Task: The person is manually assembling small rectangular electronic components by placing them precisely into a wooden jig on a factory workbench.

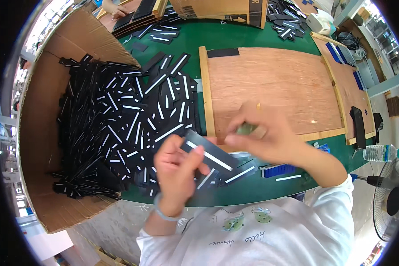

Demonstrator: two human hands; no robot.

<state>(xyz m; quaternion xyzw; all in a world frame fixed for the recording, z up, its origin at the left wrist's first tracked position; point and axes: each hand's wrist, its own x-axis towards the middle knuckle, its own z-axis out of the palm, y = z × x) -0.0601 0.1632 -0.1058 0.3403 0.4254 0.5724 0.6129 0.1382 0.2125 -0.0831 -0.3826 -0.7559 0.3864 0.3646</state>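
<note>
My left hand (pixel 177 170) grips a flat black strip (pixel 219 158) with a white stripe along it, thumb pressed on top. To its right, my right hand (pixel 268 133) is raised over the lower left corner of a wooden board (pixel 270 88). Its curled fingers are smeared by motion, and a small greenish patch shows between them; I cannot make out what it is. Under the held strip, more black striped pieces (pixel 241 174) lie near the table's front edge. A large heap of such pieces (pixel 133 111) spills from a cardboard box (pixel 40 133) on the left.
The board has wooden side rails and one black piece (pixel 223 52) at its upper left. A blue tray (pixel 278 170) and a loose white strip (pixel 288 178) lie on the green table (pixel 186 40). At right stand a water bottle (pixel 381 153) and a fan (pixel 393 200). Another person's hand (pixel 118 12) shows far left.
</note>
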